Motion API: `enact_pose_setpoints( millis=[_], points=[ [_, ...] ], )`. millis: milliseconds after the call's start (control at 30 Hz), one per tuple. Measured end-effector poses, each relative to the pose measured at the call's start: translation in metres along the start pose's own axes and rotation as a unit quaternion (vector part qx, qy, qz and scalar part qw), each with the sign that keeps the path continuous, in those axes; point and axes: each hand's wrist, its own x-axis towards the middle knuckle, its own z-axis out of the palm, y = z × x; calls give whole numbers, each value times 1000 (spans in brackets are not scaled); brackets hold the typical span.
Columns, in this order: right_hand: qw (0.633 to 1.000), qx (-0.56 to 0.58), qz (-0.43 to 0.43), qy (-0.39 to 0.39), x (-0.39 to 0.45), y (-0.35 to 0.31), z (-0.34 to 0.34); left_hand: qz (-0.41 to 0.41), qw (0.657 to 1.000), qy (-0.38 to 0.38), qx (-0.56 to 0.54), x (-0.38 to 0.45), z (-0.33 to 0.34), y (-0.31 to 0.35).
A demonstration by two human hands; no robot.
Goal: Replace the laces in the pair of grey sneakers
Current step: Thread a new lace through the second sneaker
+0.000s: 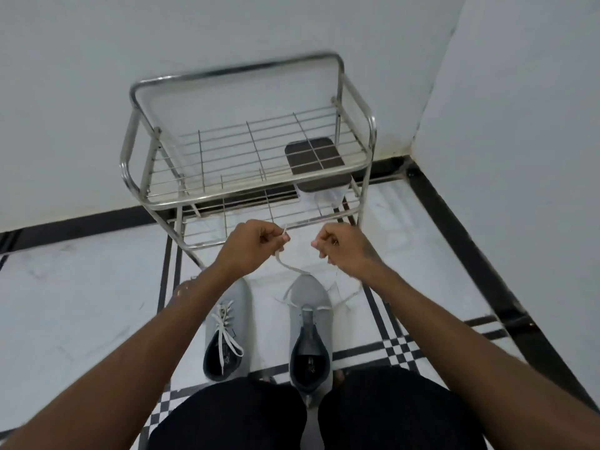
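Observation:
Two grey sneakers stand side by side on the floor, toes pointing away from me. The left sneaker (229, 332) is fully laced with a white lace, its ends lying loose over the opening. The right sneaker (310, 332) has a white lace (289, 267) threaded only through its lowest eyelets. My left hand (251, 246) pinches one end of that lace above the toe. My right hand (345, 246) is held level with it, fingers curled around the other end, which runs thin and blurred down to the shoe.
A steel wire shoe rack (250, 164) stands against the white wall just beyond my hands; a dark square pad (314, 156) lies on a lower shelf. The floor is white marble with black border strips. My knees in dark trousers fill the bottom edge.

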Motion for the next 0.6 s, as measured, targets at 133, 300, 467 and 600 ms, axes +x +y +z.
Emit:
enact_pose_setpoints(
  millis=[133, 300, 467, 600],
  points=[
    [994, -32, 84, -60, 9, 65, 49, -49, 997, -47, 23, 0, 52, -53],
    [979, -91, 137, -122, 11, 128, 101, -102, 992, -75, 26, -7, 124, -114],
    [966, -187, 102, -145, 13, 164, 135, -111, 992, -53, 21, -19, 174, -143],
    [966, -232, 47, -104, 12, 180, 156, -103, 994, -40, 26, -26, 198, -151]
  ],
)
